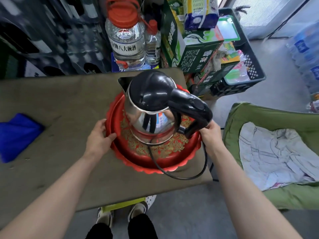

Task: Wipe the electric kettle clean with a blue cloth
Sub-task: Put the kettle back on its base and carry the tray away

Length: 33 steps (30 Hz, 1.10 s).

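Observation:
A steel electric kettle (138, 107) with a black lid and black handle stands upright in a red tray (165, 161) patterned in gold, on a brown table (60, 104). My left hand (99, 137) grips the tray's left rim. My right hand (210, 135) holds the tray's right rim just below the kettle's handle. The kettle's black cord (189, 176) loops over the tray's front edge. A folded blue cloth (17, 135) lies on the table at the far left, apart from both hands.
Large clear bottles with red caps (126, 37) and green cartons (193, 49) stand behind the table. A black crate (245, 69) sits at the back right. A green chair with a white cloth (276, 157) is close on the right.

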Tool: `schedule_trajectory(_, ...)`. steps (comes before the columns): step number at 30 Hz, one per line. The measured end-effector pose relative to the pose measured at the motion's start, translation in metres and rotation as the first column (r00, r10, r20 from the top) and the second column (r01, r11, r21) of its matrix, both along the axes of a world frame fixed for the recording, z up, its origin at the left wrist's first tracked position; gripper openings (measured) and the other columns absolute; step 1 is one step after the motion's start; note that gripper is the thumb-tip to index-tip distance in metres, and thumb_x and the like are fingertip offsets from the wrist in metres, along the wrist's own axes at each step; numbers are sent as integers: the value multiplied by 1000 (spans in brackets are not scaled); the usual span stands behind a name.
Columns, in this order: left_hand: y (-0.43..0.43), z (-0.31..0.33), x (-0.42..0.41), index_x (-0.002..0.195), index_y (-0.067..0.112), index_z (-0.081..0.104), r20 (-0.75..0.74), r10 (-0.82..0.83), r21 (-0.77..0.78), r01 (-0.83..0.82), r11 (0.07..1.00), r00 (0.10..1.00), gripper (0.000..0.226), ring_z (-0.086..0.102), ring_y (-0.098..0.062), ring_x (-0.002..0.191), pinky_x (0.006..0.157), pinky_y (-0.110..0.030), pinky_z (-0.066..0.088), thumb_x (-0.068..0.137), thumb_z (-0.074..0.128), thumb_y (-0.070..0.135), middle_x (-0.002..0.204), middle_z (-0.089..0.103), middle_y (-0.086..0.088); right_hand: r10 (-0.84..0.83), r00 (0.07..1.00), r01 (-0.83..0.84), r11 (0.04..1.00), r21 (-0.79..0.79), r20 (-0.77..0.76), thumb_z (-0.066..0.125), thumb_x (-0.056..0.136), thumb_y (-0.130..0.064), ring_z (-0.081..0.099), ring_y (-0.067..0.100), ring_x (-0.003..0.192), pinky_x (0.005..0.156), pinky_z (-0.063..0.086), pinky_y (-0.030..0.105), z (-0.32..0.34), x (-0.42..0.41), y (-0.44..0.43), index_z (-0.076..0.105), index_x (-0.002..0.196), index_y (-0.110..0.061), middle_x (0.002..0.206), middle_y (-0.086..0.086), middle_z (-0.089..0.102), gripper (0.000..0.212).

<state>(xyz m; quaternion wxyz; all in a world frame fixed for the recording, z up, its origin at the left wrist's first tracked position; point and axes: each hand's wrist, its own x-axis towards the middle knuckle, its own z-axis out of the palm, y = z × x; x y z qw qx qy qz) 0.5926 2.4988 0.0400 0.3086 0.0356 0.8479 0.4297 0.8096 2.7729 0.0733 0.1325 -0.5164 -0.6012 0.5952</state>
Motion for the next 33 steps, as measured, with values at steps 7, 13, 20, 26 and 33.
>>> schedule_trajectory(7, -62, 59, 28, 146, 11, 36, 8, 15, 107, -16, 994, 1000, 64, 47, -24, 134, 116, -44, 33, 89, 58, -8, 143, 50, -12, -14, 993, 11, 1000, -27, -114, 74, 93, -9, 75, 33, 106, 93, 62, 46, 48, 38, -76, 71, 127, -20, 109, 4, 80, 35)
schedule_trajectory(13, -148, 118, 52, 148, 15, 35, 2, 40, 161, -39, 986, 999, 62, 49, -16, 127, 111, -37, 38, 92, 56, -4, 141, 50, -1, 34, 983, -30, 999, 26, -180, 77, 91, -8, 76, 21, 104, 92, 62, 42, 100, 57, -159, 67, 134, -24, 116, 3, 78, 47)
schedule_trajectory(20, -292, 174, 83, 143, 8, 39, -91, 146, 212, -124, 969, 985, 57, 55, -20, 120, 107, -36, 41, 91, 55, -8, 130, 57, -6, 109, 969, -103, 994, 37, -221, 78, 90, -9, 77, 20, 102, 89, 64, 40, 152, 57, -282, 67, 134, -27, 115, 2, 77, 49)
schedule_trajectory(26, -418, 217, 104, 138, 19, 46, -183, 281, 203, -243, 949, 942, 52, 58, -26, 116, 105, -48, 45, 91, 57, -1, 119, 60, -4, 202, 937, -216, 976, -20, -285, 74, 91, -1, 77, 29, 99, 72, 64, 32, 185, 37, -380, 65, 136, -19, 118, 15, 74, 49)
schedule_trajectory(33, -540, 241, 150, 137, 15, 47, -189, 530, 260, -478, 839, 827, 53, 57, -24, 116, 104, -40, 45, 89, 56, -5, 123, 59, -7, 422, 854, -449, 893, -20, -304, 71, 92, 6, 74, 9, 66, 60, 60, 23, 207, 2, -474, 64, 135, -14, 107, 11, 69, 48)
